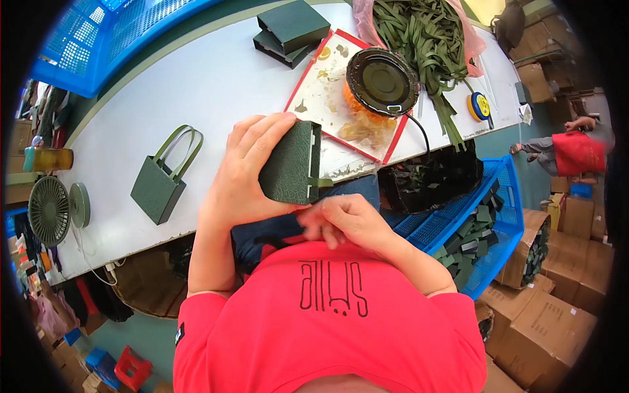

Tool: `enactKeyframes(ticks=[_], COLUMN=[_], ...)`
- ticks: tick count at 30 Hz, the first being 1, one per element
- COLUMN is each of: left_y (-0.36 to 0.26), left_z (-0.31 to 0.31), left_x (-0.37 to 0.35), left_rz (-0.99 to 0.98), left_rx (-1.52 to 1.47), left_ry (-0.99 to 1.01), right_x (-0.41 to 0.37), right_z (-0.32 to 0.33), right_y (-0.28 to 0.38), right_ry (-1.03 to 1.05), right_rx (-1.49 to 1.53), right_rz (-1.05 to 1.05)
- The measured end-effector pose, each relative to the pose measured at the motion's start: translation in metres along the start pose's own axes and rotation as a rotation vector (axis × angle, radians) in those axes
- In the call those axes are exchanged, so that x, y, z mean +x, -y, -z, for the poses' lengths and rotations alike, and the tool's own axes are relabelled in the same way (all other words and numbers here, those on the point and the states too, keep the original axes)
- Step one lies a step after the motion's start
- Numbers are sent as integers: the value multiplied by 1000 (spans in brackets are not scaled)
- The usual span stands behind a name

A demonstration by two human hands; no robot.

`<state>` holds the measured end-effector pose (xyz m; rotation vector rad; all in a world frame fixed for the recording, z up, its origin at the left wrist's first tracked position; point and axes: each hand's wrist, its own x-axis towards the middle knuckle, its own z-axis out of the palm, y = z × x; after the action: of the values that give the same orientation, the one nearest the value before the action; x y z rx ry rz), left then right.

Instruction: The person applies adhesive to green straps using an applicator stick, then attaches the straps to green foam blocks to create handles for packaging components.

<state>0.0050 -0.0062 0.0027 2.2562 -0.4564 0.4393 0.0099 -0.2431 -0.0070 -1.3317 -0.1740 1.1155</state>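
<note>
My left hand (pixel 246 160) is closed around a dark green patterned box (pixel 289 164), holding it tilted above the table's front edge. A short olive ribbon (pixel 321 183) sticks out from the box's right side. Just below the box's lower corner is my right hand (pixel 350 223), its fingers loosely bent, apart and a little blurred; I see nothing in them. To the left, a small green bag-shaped box (pixel 157 190) with a ribbon handle (pixel 187 147) lies on the white table (pixel 124 124). Two more green boxes (pixel 295 26) are stacked at the back.
A red-edged board (pixel 311 75) smeared with glue carries a round dark-topped pot (pixel 382 82). Olive ribbons (pixel 419 39) spill from a pink bag beside a yellow-blue tape roll (pixel 478 106). A fan (pixel 49 209) stands left; a blue crate (pixel 501 226) of green pieces sits right. Another person (pixel 576 154) is farther off.
</note>
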Motion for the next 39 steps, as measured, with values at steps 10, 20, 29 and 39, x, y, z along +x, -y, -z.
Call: enactKeyframes(ticks=[10, 20, 29, 39], left_y=[2, 13, 10, 3], left_z=[3, 14, 8, 3], left_x=[-13, -30, -21, -11], left_rz=[47, 123, 120, 89], left_rx=[43, 85, 65, 59], left_ry=[55, 59, 125, 133], right_x=[7, 6, 12, 19], right_z=[26, 56, 74, 88], right_y=[-13, -7, 10, 23], right_ry=[-508, -575, -573, -693], right_rx=[744, 757, 735, 260], right_rz=[428, 613, 668, 482])
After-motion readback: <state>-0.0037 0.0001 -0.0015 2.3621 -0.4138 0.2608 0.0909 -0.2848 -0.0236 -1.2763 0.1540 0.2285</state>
